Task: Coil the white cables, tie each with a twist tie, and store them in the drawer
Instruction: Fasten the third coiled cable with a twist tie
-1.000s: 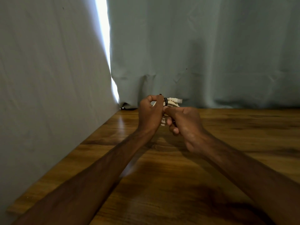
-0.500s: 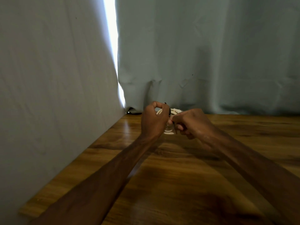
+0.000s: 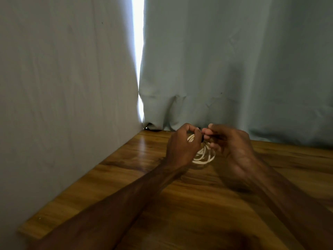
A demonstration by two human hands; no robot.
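left hand [image 3: 182,148]: fingers [image 3: 193,129] curled, thumb and index meeting in a ring at the top of the white cable coil [image 3: 207,160]; grips the coil there.
right hand [image 3: 234,147]: fingers [image 3: 213,146] curled, thumb and fingertips pinching the twist tie [image 3: 202,138]; motion blur, so the exact hold is soft.
twist tie: small dark piece at 12 o'clock of the coil, right between the two sets of fingertips; can't tell which way it runs.
coil vs fingers: the coil hangs from the pinch toward 6 o'clock, with the left hand at its 9 o'clock and the right hand at its 3 o'clock. The top and left arc are hidden behind the left hand.
coil axis: oval loop, long axis about 11 to 5 o'clock. The bottom strands sit just above or on the table [image 3: 180,213]; can't tell if they touch. No plug end visible.
coil place: far middle of the table, near the curtain [image 3: 234,60] hem.
rest: wood-grain table, a second curtain panel [image 3: 63,87] at 9 o'clock, and a bright light gap [image 3: 137,51] between the panels.
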